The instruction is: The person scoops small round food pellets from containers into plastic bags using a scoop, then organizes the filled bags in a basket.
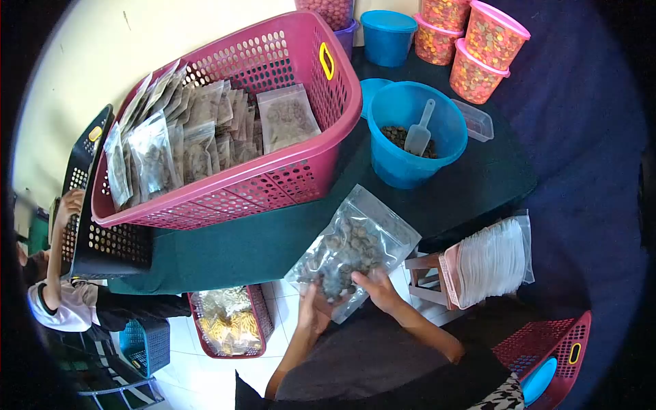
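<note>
Between my hands is a clear zip bag partly filled with small brown, roundish pieces. My left hand grips its lower left edge, and my right hand holds the lower right side with the thumb on the front. The bag is tilted, in front of the table edge. Beyond it stands a blue bucket with similar dark pieces inside and a clear plastic scoop resting in them. To the left, a large pink basket holds many filled bags, mostly standing in rows.
Tubs with pink lids and a blue lidded tub stand at the back. A stack of flat clear bags sits right of me. Baskets stand on the floor, one with yellow snack bags. Another person is at the left by a black basket.
</note>
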